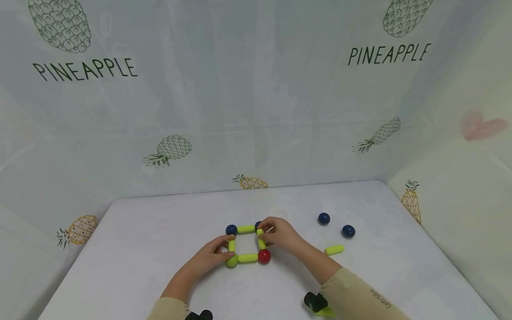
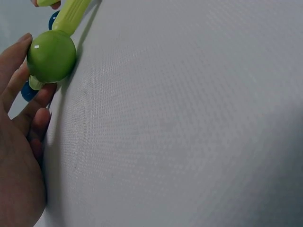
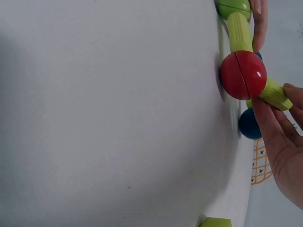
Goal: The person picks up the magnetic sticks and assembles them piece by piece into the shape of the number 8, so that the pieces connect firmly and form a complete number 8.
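Observation:
Yellow-green toy rods and colored balls form a four-sided frame on the table. The left hand (image 1: 207,257) grips the left rod (image 1: 232,246), its thumb against the green ball (image 2: 51,56) at the front left corner. With thumb and fingers, the right hand (image 1: 281,235) pinches the right rod (image 3: 275,94), which tilts up from the red ball (image 3: 243,75). That rod's far end looks raised, apart from the back right blue ball (image 3: 251,124). A front rod (image 1: 247,258) joins green and red; a back rod (image 1: 246,229) runs between the back left blue ball (image 1: 231,230) and the partly hidden back right one.
Two loose blue balls (image 1: 324,218) lie right of the frame, with a loose rod (image 1: 334,249) nearer. Another yellow-green piece (image 1: 325,312) shows partly under the right sleeve. Patterned cloth (image 1: 252,105) hangs behind the white table (image 1: 175,210).

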Motion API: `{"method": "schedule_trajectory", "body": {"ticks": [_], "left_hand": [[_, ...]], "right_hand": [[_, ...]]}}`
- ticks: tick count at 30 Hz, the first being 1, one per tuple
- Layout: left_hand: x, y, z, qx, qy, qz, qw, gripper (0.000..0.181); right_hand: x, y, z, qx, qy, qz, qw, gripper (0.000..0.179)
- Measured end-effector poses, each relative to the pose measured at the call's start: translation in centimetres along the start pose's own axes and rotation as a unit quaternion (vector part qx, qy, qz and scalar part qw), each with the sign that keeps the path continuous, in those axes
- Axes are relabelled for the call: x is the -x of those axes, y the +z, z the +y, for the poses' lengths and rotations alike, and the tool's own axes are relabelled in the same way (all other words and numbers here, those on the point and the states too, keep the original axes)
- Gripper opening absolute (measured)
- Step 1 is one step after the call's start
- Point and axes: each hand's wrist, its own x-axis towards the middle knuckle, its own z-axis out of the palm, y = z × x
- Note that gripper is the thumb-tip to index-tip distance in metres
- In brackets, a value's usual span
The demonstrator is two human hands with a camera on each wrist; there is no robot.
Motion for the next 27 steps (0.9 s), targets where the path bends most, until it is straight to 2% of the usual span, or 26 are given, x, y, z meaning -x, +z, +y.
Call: {"method": "schedule_trajectory", "body": {"ticks": [4, 16, 27], "left_hand": [[0.02, -0.01, 0.01, 0.001, 0.003, -0.001, 1.0, 0.048], [-0.16, -0.1, -0.37, 0.0, 0.009, -0.007, 0.9999, 0.049], [-0.27, 0.04, -0.5, 0.001, -0.001, 0.0, 1.0, 0.051]], "right_hand": [[-0.01, 0.18, 0.04, -0.011, 0.007, 0.005, 0.9999, 0.02], [-0.2, 0.46, 0.39, 0.004, 0.035, 0.005, 0.9994, 0.028], [-0.09, 0.72, -0.13, 0.018, 0.057, 0.018, 0.998, 0.03]]}}
